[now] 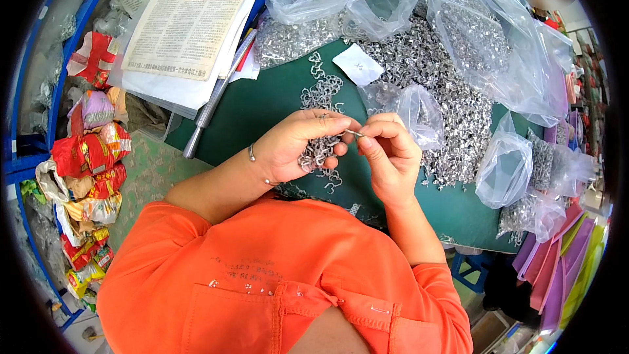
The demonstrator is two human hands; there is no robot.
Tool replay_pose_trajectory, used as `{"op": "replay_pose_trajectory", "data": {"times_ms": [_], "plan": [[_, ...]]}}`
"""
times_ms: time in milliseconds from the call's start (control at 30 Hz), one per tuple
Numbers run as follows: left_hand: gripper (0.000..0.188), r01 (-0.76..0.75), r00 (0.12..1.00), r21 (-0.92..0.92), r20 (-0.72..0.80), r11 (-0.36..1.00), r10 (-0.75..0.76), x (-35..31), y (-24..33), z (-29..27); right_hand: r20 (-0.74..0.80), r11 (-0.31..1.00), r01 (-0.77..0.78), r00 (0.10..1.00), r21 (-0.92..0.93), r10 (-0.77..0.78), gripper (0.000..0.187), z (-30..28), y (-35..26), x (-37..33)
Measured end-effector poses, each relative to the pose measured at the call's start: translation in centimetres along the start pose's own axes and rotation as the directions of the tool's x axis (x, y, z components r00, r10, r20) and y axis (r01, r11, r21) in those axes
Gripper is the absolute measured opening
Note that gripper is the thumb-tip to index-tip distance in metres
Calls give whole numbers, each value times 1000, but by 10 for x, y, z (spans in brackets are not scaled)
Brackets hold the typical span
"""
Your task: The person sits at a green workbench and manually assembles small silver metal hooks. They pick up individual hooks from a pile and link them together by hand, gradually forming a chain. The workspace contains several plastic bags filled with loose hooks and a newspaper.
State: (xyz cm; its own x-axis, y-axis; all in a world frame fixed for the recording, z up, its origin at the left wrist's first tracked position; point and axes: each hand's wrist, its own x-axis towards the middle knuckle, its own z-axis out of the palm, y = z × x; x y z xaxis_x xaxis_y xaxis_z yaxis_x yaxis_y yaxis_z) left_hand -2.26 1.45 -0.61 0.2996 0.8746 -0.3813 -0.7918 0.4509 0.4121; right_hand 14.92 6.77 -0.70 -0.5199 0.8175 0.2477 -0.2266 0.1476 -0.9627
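Observation:
My left hand (288,147) is half closed, palm up, around a handful of small silver U-shaped metal pieces (317,152). Between its thumb and forefinger sits the end of a small thin metal part (354,133). The fingertips of my right hand (393,157) pinch that same part from the other side, so both hands meet over it. Its exact kind is too small to make out. More U-shaped pieces (321,94) lie in a loose pile on the green tabletop (262,108) just beyond my left hand.
A wide heap of small silver metal parts (458,137) spreads to the right, with clear plastic bags (504,170) on and around it. A white paper slip (358,64) lies near the heap. At left are newspaper sheets (187,33), a metal rod-like tool (208,113) and shelves of colourful bags (85,154).

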Motion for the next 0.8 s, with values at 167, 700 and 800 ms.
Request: {"op": "replay_pose_trajectory", "data": {"times_ms": [167, 700, 800], "plan": [[23, -1, 999, 31, 44, 1000, -1, 0, 3, 5, 10, 967, -99, 995, 236, 99, 7, 3, 2, -2], [11, -9, 999, 10, 44, 1000, 9, -3, 0, 5, -3, 957, -125, 991, 261, 130, 7, 5, 4, -6], [11, -21, 1000, -10, 3, 1000, 21, -3, 1, 5, -61, 961, 149, 984, -233, -167, 9, -2, -17, -5]]}}
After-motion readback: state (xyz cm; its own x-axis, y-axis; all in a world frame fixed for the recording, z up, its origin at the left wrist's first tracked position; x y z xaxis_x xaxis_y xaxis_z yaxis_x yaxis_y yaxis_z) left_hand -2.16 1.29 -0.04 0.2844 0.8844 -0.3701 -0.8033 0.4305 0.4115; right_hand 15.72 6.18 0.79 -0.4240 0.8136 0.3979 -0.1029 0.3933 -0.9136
